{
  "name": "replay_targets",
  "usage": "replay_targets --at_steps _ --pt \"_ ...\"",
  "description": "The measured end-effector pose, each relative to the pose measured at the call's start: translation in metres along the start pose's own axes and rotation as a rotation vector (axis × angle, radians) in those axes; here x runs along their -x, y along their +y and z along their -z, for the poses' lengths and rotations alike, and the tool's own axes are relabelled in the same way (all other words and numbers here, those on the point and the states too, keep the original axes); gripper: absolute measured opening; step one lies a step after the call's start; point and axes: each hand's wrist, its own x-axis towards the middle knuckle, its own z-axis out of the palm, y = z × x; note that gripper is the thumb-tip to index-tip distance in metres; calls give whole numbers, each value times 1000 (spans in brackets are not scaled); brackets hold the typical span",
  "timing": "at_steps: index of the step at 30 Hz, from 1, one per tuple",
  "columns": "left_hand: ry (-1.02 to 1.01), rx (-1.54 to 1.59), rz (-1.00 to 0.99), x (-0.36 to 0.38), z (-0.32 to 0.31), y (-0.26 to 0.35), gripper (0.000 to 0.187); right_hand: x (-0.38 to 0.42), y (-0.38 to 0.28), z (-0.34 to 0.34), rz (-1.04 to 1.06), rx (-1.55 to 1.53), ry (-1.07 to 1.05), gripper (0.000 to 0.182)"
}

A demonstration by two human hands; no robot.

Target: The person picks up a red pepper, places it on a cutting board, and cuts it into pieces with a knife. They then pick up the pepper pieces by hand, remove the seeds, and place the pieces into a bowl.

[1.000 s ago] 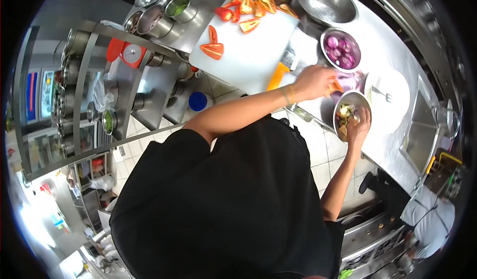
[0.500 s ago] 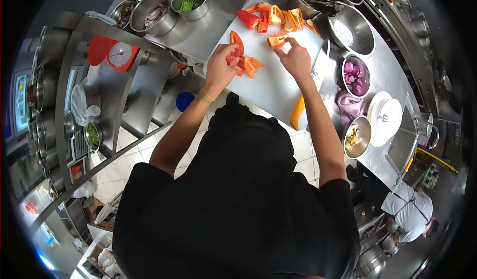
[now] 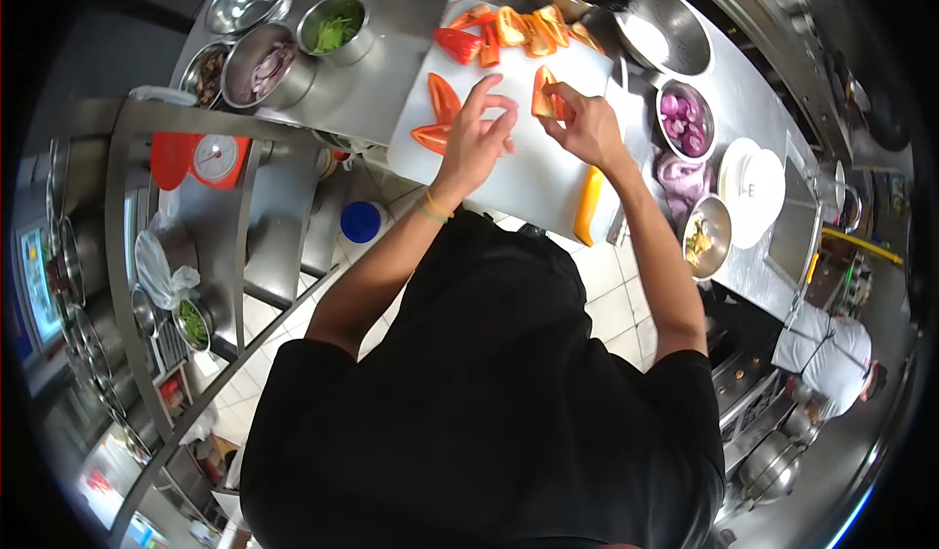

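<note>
My right hand (image 3: 590, 130) grips a red bell pepper piece (image 3: 544, 91) between thumb and fingers above a white cutting board (image 3: 518, 182). To its left my left hand (image 3: 475, 141) hovers with fingers loosely curled and apart, holding nothing. Beside that hand, two cut pepper pieces lie on the board, an upper pepper strip (image 3: 443, 96) and a lower pepper strip (image 3: 428, 138). Along the board's far edge sit several more cut pepper pieces (image 3: 512, 28). A yellow handle (image 3: 588, 206) rests at the board's near right corner; my right forearm is close to it.
Steel bowls of sliced onion (image 3: 269, 69) and cut greens (image 3: 335, 32) stand at the left. A bowl of purple onions (image 3: 687, 120), a colander (image 3: 665, 35), a scraps bowl (image 3: 702, 241) and white lids (image 3: 751, 192) line the right. A co-worker (image 3: 827, 358) stands far right.
My left hand has let go of the pepper pieces and moved right and slightly down, away from them. My right hand now holds its pepper piece turned upright.
</note>
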Motion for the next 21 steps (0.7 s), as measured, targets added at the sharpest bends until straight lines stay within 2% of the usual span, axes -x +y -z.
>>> replay_targets --at_steps 3,4,5,7,8,12,15,17,18,19,21 --pt "-249 219 390 -29 -43 -2 38 43 5 52 181 29 -21 39" --pt "-429 281 409 -40 -59 -8 31 57 12 64 210 64 -15 39" --pt "-464 267 418 -44 -79 -16 31 72 20 74 216 145 -23 38" --pt "-421 124 431 -44 -128 -30 23 104 40 92 189 292 -23 35" --pt "-377 137 464 -39 -152 -31 17 121 56 92 246 313 98 23" --pt "-392 124 618 -16 -233 -49 17 194 105 106 176 356 103 26" --pt "-359 81 601 0 -288 -58 18 242 143 102 36 341 131 24" --pt "-437 39 616 6 -312 -68 20 261 165 101 7 131 351 23" --pt "-431 28 596 13 -324 -70 19 269 175 100 -90 -11 353 21" --pt "-418 20 576 18 -333 -72 19 275 182 99 -87 -16 354 21" --pt "-377 44 569 28 -344 -79 18 283 188 99 -227 -272 529 14"
